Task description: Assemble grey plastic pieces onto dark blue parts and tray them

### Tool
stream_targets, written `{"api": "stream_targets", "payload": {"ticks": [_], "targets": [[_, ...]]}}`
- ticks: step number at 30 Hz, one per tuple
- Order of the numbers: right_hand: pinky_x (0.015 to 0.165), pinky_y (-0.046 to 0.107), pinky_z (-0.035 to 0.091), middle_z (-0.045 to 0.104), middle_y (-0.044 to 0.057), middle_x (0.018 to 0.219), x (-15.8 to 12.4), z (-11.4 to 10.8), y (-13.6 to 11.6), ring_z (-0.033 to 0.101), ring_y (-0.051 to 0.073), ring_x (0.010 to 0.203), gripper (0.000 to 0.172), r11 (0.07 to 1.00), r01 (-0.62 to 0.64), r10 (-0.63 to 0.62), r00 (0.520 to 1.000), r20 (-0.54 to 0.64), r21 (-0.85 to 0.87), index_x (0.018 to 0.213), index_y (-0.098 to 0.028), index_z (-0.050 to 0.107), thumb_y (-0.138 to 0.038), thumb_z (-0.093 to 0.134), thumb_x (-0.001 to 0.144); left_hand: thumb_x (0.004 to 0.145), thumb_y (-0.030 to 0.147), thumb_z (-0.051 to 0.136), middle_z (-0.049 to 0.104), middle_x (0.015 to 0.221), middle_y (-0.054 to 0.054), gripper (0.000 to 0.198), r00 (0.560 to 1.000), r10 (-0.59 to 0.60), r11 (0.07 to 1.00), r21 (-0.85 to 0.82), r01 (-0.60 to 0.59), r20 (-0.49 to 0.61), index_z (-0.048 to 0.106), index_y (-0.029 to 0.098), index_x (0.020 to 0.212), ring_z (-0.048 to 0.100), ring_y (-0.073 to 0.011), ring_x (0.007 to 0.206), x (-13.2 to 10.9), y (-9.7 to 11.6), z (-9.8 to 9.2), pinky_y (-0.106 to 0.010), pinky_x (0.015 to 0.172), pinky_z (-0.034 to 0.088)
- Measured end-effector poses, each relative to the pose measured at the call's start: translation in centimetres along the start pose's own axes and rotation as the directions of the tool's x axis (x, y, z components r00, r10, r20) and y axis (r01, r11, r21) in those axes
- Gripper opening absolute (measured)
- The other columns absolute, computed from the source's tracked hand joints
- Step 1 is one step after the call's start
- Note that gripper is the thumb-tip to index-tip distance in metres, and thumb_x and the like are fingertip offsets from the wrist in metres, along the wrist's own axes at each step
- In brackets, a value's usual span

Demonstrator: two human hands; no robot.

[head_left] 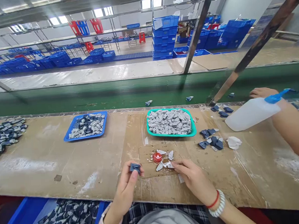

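Upright, left hand pinching blue piece

No one can read any words or numbers here. A little white label is sticking on the top blue crate, far away across the room, but it is looking too small and blurry to read.

A teal tray brims with grey pieces; left of it, a blue tray holds grey and navy pieces; below it, a red disc sits on brown cardboard.
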State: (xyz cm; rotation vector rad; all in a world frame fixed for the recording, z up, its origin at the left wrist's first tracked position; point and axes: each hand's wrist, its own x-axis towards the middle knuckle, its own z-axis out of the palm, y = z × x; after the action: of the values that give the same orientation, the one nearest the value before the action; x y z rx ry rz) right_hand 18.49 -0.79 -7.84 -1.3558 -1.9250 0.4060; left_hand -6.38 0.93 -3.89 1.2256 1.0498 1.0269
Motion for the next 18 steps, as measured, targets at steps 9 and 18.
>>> {"api": "stream_targets", "payload": {"ticks": [9, 18], "targets": [[0.064, 0.028, 0.058, 0.07, 0.004, 0.085, 1.9, -2.7, -5.2, 0.067, 0.017, 0.076, 0.014, 0.905, -0.027, 0.126, 0.97, -0.207, 0.426, 0.093, -0.025, 0.072, -0.018, 0.065, 0.082, 0.095, 0.043, 0.04, 0.052, 0.101, -0.004, 0.03, 0.972, -0.055, 0.982, 0.189, 0.011, 0.23, 0.044, 0.027, 0.12, 0.049, -0.017, 0.092, 0.5, 0.6, 3.8, -0.027, 0.084, 0.037], [0.063, 0.025, 0.056, 0.067, 0.008, 0.088, 1.4, -1.3, -6.6, 0.065, 0.018, 0.075, 0.035, 0.976, 0.134, -0.115, 0.986, -0.118, 0.171, 0.11, -0.029, 0.065, -0.01, 0.043, 0.09, 0.097, 0.038, 0.034, 0.054, 0.092, -0.003, 0.024, 0.992, 0.022, 0.96, 0.275, -0.056, 0.124, 0.05, 0.022, 0.1, 0.052, -0.0164, 0.088, 0.6, 1.3, 7.2, -0.027, 0.082, 0.038]]}}
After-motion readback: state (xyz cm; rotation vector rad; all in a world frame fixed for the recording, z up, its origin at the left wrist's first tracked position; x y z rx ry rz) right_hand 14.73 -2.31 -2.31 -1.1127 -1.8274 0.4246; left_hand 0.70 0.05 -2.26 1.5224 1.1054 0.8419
